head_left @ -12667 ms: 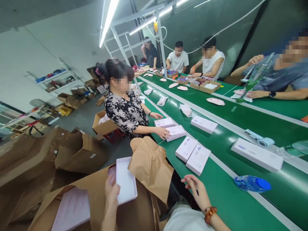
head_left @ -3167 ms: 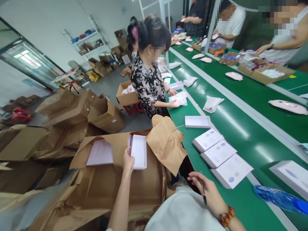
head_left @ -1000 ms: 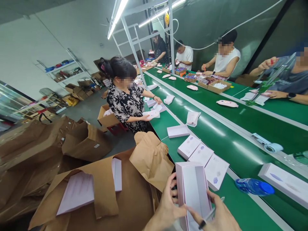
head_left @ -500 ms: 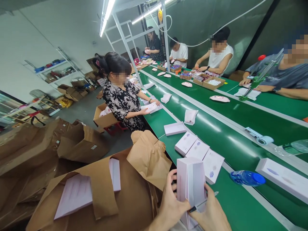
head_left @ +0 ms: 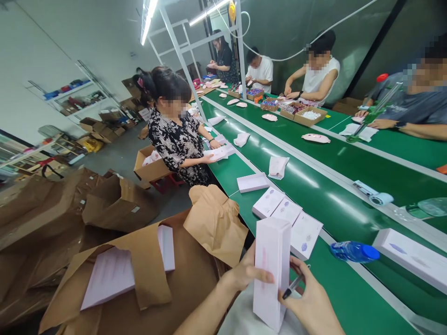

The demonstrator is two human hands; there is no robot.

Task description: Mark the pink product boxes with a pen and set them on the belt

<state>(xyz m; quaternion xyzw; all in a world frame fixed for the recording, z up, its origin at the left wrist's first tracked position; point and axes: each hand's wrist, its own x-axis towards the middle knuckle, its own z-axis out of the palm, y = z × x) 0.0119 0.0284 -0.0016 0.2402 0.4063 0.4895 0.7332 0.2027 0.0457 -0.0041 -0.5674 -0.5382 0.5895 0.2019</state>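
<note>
Both my hands grip a long white box (head_left: 270, 270) held upright in front of me. My left hand (head_left: 246, 272) wraps its left side with the thumb across the front. On the box's right side my right hand (head_left: 309, 298) also pinches a black pen (head_left: 293, 284) between its fingers. Beyond it, three white boxes (head_left: 288, 218) with purple prints lie side by side on the green belt (head_left: 335, 204). A brown paper wrap (head_left: 146, 274) to my left holds stacks of white boxes (head_left: 111, 274).
A blue water bottle (head_left: 354, 251) lies on the belt at my right, a long white box (head_left: 412, 258) behind it. A person in a black patterned top (head_left: 176, 139) works ahead on the left. Other people sit across the line. Cardboard cartons (head_left: 115, 202) crowd the floor.
The box in my hands has turned from its open inner side to its closed face and stands more upright. The view has dipped slightly.
</note>
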